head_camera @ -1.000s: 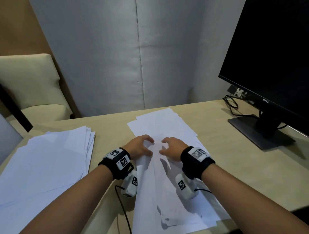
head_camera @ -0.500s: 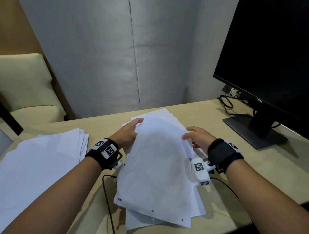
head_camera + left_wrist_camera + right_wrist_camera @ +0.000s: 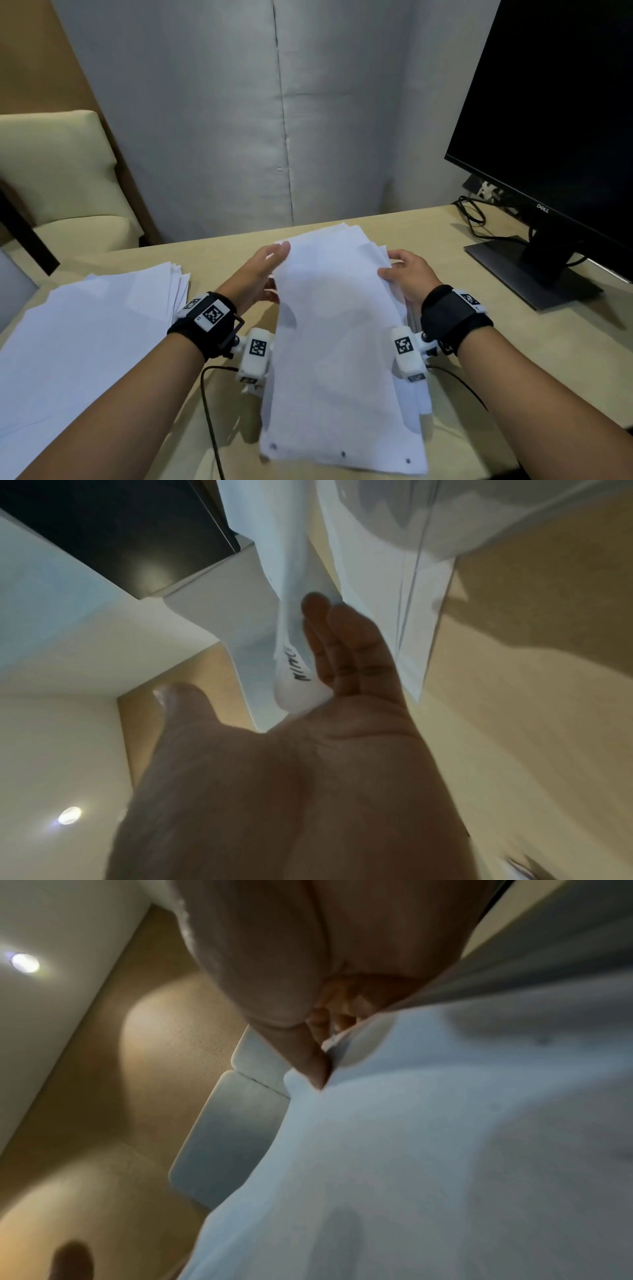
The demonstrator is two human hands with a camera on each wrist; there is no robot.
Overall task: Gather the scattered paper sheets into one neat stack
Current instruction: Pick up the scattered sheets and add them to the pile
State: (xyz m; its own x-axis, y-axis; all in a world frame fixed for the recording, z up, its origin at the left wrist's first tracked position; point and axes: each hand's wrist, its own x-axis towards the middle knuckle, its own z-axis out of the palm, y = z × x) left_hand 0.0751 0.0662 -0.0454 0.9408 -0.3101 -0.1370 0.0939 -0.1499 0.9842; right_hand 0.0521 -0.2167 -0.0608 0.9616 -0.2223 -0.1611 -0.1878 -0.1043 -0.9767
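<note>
A sheaf of white sheets (image 3: 339, 342) is raised off the beige table (image 3: 513, 342) at the middle, its punched lower edge nearest me. My left hand (image 3: 265, 270) lies along the sheaf's upper left edge. Its fingers (image 3: 342, 647) are straight against the paper (image 3: 294, 561), with the thumb spread apart from them. My right hand (image 3: 406, 274) holds the upper right edge. Its thumb (image 3: 308, 1053) pinches the sheets (image 3: 445, 1150) against hidden fingers. A few more sheets (image 3: 346, 229) lie on the table beneath, mostly covered. A second fanned pile of paper (image 3: 85, 325) rests at the left.
A black monitor (image 3: 548, 120) on its stand (image 3: 534, 270) fills the right side, with cables (image 3: 476, 219) behind it. A cream chair (image 3: 51, 178) stands beyond the table's left corner. A grey padded wall (image 3: 274, 120) closes the back. Thin wrist-camera cords (image 3: 209, 411) trail over the table's front.
One second ago both hands pressed on sheets lying flat. They have since lifted a sheaf and moved apart to its two side edges, and the sheets now line up more closely.
</note>
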